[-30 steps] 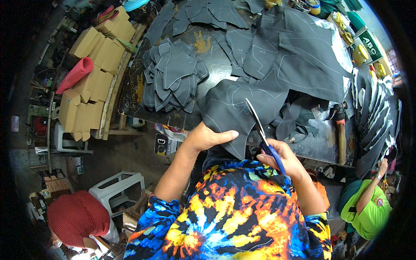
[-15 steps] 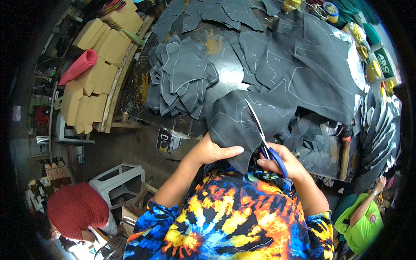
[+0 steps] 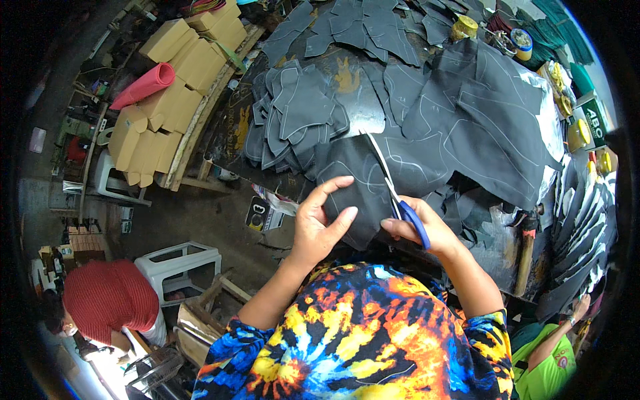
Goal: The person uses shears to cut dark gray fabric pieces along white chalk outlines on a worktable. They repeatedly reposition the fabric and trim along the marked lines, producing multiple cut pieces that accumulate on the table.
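Observation:
My right hand (image 3: 425,228) is closed around the blue handles of a pair of scissors (image 3: 415,223). The long silver blades point away from me across a dark grey sheet of material (image 3: 417,163) with pale drawn outlines, their tips near its far edge. At the near left part of the sheet is my left hand (image 3: 319,230), thumb and forefinger spread apart on top. Its other fingers are mostly hidden. Just beyond lies a stack of cut dark pieces (image 3: 300,107) with pale edge lines. A larger marked sheet (image 3: 493,127) spreads over the table's right side.
A wooden-handled hammer (image 3: 525,257) lies at the table's right, near small scraps. Yellow-lidded jars (image 3: 579,135) stand along the right edge. Cardboard boxes (image 3: 190,63) and a pink roll (image 3: 148,85) are at left. Two people sit nearby, in a red top (image 3: 110,303) and a green shirt (image 3: 547,360).
The scissors and my right hand have moved up and slightly left. My left forefinger has come out on top of the sheet, apart from the thumb. The whole view has shifted a little.

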Tool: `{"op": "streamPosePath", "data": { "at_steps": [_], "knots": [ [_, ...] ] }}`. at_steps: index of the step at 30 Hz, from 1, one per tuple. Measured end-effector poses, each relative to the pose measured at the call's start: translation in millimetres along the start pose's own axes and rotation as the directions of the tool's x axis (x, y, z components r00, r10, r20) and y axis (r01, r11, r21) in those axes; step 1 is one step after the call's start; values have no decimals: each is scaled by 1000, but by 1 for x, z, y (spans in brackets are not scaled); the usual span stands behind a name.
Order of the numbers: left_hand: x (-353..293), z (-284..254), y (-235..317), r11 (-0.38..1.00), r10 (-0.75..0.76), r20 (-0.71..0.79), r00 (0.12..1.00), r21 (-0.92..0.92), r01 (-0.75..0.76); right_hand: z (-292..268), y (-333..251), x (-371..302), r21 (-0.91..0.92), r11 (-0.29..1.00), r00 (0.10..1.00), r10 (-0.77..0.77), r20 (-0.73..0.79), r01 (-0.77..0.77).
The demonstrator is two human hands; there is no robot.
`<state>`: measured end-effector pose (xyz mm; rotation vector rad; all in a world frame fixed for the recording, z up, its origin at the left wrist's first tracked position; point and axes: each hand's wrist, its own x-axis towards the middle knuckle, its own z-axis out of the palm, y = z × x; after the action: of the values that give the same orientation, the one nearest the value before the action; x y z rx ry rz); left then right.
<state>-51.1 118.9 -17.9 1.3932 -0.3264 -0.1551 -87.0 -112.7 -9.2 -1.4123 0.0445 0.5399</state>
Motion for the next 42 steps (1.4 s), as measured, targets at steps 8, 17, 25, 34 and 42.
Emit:
{"op": "streamPosePath", "data": {
  "at_steps": [8, 17, 25, 34, 42],
  "knots": [
    [40, 8, 35, 991, 117, 12, 993, 69, -118, 1, 12, -50, 88, 996, 987, -18, -158, 32],
    [47, 20, 77, 940, 54, 353, 934, 297, -167, -5, 15, -60, 190, 962, 980, -183, -77, 194],
    [48, 7, 84, 933, 141, 212, 967, 299, -202, -11, 18, -65, 140, 968, 975, -216, 57, 206],
    [66, 42, 74, 968, -23, 425, 905, 237, -87, -25, 12, -98, -205, 967, 984, -130, 118, 153],
    [65, 40, 71, 974, -33, 456, 890, 213, -72, -19, 11, -96, -162, 973, 985, -158, 65, 166]
  ]
}}
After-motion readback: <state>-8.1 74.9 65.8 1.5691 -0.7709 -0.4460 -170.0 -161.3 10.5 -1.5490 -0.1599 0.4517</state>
